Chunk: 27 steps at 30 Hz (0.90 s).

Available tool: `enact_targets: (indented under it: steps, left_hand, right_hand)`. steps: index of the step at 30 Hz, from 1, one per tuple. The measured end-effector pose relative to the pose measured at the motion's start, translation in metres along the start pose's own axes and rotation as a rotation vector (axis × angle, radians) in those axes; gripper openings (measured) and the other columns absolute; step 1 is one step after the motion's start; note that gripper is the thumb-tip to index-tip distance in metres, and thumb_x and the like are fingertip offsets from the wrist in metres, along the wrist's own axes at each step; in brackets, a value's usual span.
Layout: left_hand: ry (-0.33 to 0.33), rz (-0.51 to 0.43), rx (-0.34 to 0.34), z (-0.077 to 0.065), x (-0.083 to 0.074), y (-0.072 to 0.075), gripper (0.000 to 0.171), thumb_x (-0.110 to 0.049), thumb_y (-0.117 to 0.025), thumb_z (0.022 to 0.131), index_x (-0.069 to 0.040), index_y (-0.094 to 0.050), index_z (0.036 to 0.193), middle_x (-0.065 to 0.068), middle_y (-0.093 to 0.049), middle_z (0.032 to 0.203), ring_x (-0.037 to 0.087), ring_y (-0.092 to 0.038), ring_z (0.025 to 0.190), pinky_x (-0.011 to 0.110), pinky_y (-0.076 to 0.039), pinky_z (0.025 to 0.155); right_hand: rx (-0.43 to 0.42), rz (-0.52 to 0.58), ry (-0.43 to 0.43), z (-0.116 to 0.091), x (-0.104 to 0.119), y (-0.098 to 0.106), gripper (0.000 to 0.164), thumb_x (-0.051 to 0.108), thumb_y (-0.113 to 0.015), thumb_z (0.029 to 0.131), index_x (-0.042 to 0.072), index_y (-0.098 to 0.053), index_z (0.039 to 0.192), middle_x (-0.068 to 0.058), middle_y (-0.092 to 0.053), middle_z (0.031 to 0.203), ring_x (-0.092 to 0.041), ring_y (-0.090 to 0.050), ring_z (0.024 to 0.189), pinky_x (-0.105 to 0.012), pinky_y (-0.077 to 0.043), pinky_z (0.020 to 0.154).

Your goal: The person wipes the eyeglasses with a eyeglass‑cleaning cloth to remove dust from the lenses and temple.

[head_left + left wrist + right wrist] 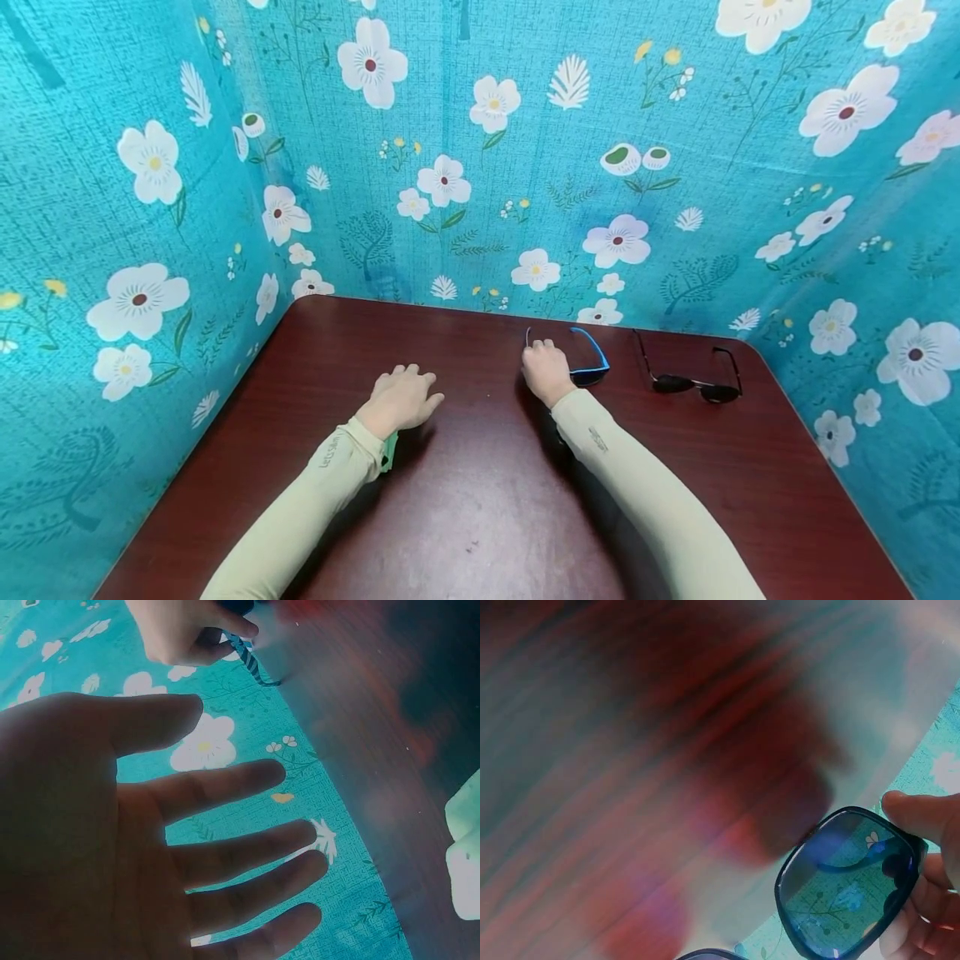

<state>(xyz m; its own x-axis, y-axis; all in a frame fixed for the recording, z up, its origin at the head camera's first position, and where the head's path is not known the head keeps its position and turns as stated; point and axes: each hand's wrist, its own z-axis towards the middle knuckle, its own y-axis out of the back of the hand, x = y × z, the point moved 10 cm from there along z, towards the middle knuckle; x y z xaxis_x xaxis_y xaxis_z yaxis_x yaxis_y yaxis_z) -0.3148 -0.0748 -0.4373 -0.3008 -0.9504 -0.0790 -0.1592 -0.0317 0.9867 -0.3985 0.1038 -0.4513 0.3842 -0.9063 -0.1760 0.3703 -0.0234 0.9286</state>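
Note:
My right hand [546, 371] pinches the left end of a pair of blue-framed sunglasses [589, 377] near the back edge of the table. Up close in the right wrist view, the thumb and fingers [915, 814] hold one corner of the frame by the hinge, with a dark, see-through lens [847, 885] beside them. A striped temple [249, 661] shows under that hand in the left wrist view. Above the table's left half is my left hand [401, 400], palm down and holding nothing; its fingers [247, 844] are straight and spread.
To the right of the blue pair, a second pair of dark sunglasses [719, 393] lies with its temples unfolded toward the back. A turquoise floral curtain [480, 225] borders the reddish-brown table [480, 500] at the back and sides. Something green [388, 452] shows under my left wrist.

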Motion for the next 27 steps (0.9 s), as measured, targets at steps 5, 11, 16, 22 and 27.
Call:
enact_targets:
  steps: [5, 11, 16, 22, 27]
  left_hand:
    - [-0.028, -0.013, 0.046, 0.001, -0.006, -0.006, 0.047, -0.043, -0.043, 0.089, -0.014, -0.048, 0.126, 0.012, -0.046, 0.123, 0.03, -0.043, 0.107, 0.046, -0.039, 0.079]
    - [-0.058, -0.057, 0.078, 0.001, -0.016, -0.009, 0.047, -0.04, -0.044, 0.09, -0.013, -0.046, 0.128, 0.013, -0.041, 0.129, 0.031, -0.037, 0.116, 0.048, -0.036, 0.085]
    - [-0.058, -0.056, 0.106, 0.001, -0.022, -0.016, 0.048, -0.041, -0.043, 0.09, -0.014, -0.044, 0.129, 0.013, -0.04, 0.13, 0.03, -0.037, 0.117, 0.047, -0.036, 0.087]
    - [-0.063, -0.042, 0.052, 0.003, -0.018, -0.015, 0.049, -0.041, -0.044, 0.089, -0.013, -0.044, 0.129, 0.015, -0.04, 0.129, 0.033, -0.038, 0.114, 0.047, -0.036, 0.085]
    - [-0.008, -0.048, -0.016, 0.009, -0.005, -0.006, 0.055, -0.045, -0.04, 0.09, -0.018, -0.033, 0.136, 0.018, -0.025, 0.138, 0.037, -0.022, 0.124, 0.051, -0.024, 0.095]
  right_hand:
    - [0.068, 0.04, -0.034, 0.005, -0.002, -0.006, 0.022, 0.023, -0.071, 0.072, 0.002, -0.066, 0.078, -0.013, -0.056, 0.075, -0.027, -0.05, 0.069, -0.039, -0.048, 0.055]
    - [0.106, 0.054, -0.075, 0.006, -0.009, -0.013, 0.028, 0.029, -0.071, 0.073, 0.002, -0.066, 0.079, -0.014, -0.057, 0.077, -0.027, -0.049, 0.07, -0.039, -0.049, 0.058]
    - [0.134, 0.017, -0.101, -0.006, -0.012, -0.011, 0.049, 0.044, -0.061, 0.078, -0.002, -0.062, 0.094, -0.017, -0.055, 0.087, -0.031, -0.049, 0.081, -0.042, -0.046, 0.067]
    - [0.115, 0.136, -0.15, -0.034, -0.01, 0.014, 0.067, 0.059, -0.047, 0.079, 0.002, -0.051, 0.114, -0.019, -0.044, 0.108, -0.035, -0.039, 0.101, -0.049, -0.037, 0.077]
    - [0.072, 0.262, -0.172, -0.057, -0.024, 0.041, 0.079, 0.068, -0.045, 0.073, 0.01, -0.045, 0.126, -0.02, -0.036, 0.124, -0.039, -0.029, 0.115, -0.058, -0.029, 0.084]
